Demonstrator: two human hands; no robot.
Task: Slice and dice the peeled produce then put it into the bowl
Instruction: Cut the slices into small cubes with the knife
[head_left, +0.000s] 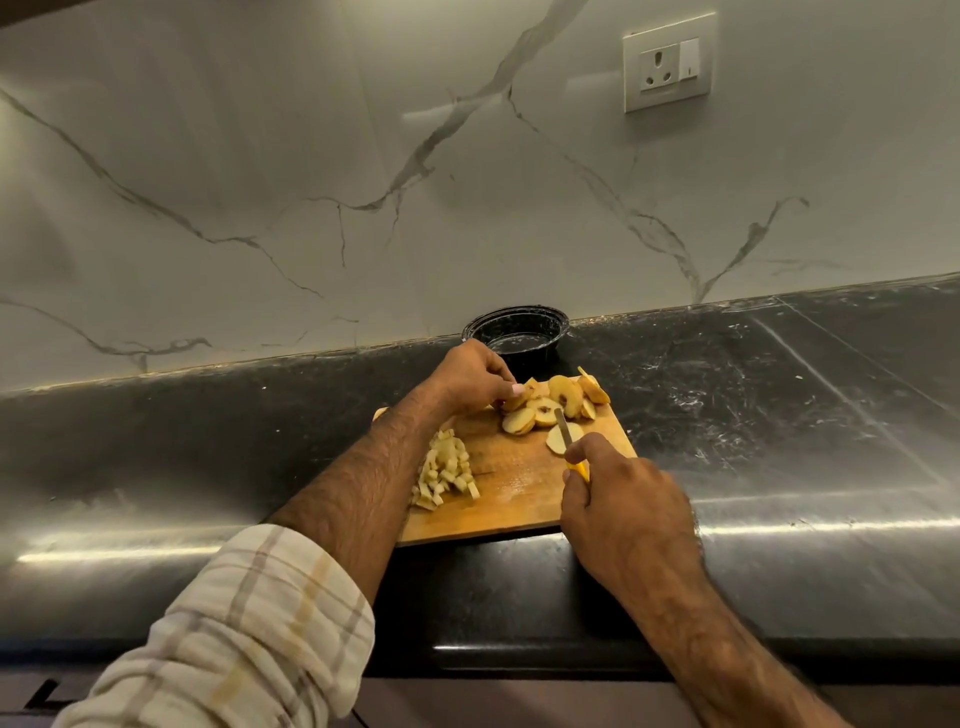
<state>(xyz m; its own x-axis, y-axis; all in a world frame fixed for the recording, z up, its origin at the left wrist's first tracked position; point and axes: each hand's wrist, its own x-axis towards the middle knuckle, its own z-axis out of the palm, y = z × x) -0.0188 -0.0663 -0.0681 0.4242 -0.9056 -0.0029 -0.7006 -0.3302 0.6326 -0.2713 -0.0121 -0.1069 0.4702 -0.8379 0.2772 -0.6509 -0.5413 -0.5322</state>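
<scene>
On board's (519, 493) far edge, left hand (470, 376) pinches a slice (517, 401); right hand (618, 499) grips knife (566, 434). Diced bits (447, 470) at left edge, bowl (517, 332) by counter's back edge. No legible text.

Slices (545, 410) and dice (447, 470) on board (519, 499)

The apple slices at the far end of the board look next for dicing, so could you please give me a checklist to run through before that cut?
1. Left hand pinches a slice from the slices: ok.
2. Right hand holds the knife: ok.
3. Blade clear of left fingertips: ok.
4. Bare cutting board for dicing: ok.
5. Diced pieces in the bowl: not ok, they lie on the board.
6. Blade sharpness: cannot tell.
</scene>
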